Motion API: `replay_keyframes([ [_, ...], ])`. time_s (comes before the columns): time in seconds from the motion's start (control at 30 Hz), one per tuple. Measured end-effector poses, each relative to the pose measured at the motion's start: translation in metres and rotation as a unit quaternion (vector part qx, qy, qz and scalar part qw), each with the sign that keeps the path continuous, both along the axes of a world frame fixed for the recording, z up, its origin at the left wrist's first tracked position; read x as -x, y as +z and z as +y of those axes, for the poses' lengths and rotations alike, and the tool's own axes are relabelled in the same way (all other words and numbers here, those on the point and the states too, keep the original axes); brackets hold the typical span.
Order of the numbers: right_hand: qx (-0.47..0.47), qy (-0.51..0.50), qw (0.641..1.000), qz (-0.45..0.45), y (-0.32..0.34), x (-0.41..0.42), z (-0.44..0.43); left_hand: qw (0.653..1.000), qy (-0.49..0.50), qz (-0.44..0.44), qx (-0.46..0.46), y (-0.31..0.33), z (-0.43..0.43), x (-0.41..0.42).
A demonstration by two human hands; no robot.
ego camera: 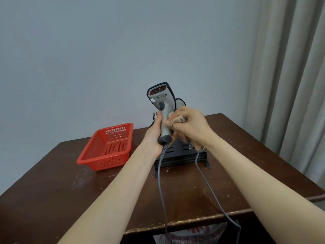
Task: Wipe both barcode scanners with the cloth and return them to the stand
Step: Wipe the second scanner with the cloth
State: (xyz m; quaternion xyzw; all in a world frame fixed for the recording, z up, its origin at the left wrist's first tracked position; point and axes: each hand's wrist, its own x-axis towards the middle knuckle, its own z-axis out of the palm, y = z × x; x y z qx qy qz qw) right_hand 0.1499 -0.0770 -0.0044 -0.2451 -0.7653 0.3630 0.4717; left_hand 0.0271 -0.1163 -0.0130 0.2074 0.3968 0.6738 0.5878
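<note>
Left grip [153,138] is clasping the upright scanner [159,97] handle; right grip [191,124] (bunching the cloth [172,121]) is pressing its right side.

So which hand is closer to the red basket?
Left. The left hand, holding the scanner, is just right of the basket; the right hand, with the cloth, is farther right.
</note>
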Motion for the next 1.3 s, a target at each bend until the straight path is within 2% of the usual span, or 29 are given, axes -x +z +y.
replay_keyframes([
  [0.1, -0.016, 0.02, 0.999, -0.027, -0.007, 0.002, -0.003, 1.0, 0.001, 0.022, 0.004, -0.003, 0.002, 0.004],
  [0.2, -0.048, -0.062, 0.997, -0.027, -0.003, 0.007, 0.004, 1.0, -0.026, 0.0, 0.008, -0.005, 0.003, 0.0],
  [0.37, -0.051, -0.181, 0.982, 0.012, 0.012, 0.01, 0.018, 0.999, -0.037, 0.024, 0.01, -0.004, 0.003, -0.006],
  [0.47, -0.057, -0.14, 0.988, 0.004, 0.009, 0.01, 0.013, 0.999, -0.032, 0.024, -0.003, -0.004, 0.007, -0.006],
  [0.6, -0.09, -0.032, 0.991, -0.099, -0.003, 0.004, 0.001, 0.999, -0.019, 0.028, -0.002, -0.01, 0.007, 0.002],
  [0.7, -0.11, -0.009, 0.983, -0.144, -0.007, 0.004, -0.005, 0.999, -0.015, 0.037, 0.01, -0.016, 0.007, 0.002],
  [0.8, -0.131, -0.08, 0.974, -0.165, -0.001, 0.01, 0.004, 0.999, -0.008, 0.039, -0.001, -0.02, 0.009, -0.001],
  [0.97, -0.1, -0.194, 0.969, -0.118, 0.007, 0.013, 0.019, 1.0, -0.011, 0.011, 0.015, -0.024, 0.012, -0.005],
  [1.03, -0.093, -0.156, 0.976, -0.122, 0.003, 0.009, 0.018, 1.0, -0.01, 0.007, 0.008, -0.025, 0.014, -0.002],
  [1.17, -0.091, -0.015, 0.983, -0.159, -0.01, 0.003, 0.005, 1.0, -0.01, -0.002, 0.015, -0.023, 0.013, 0.006],
  [1.3, -0.063, 0.033, 0.983, -0.167, -0.011, -0.003, 0.0, 0.999, -0.028, 0.025, 0.028, -0.025, 0.008, 0.004],
])
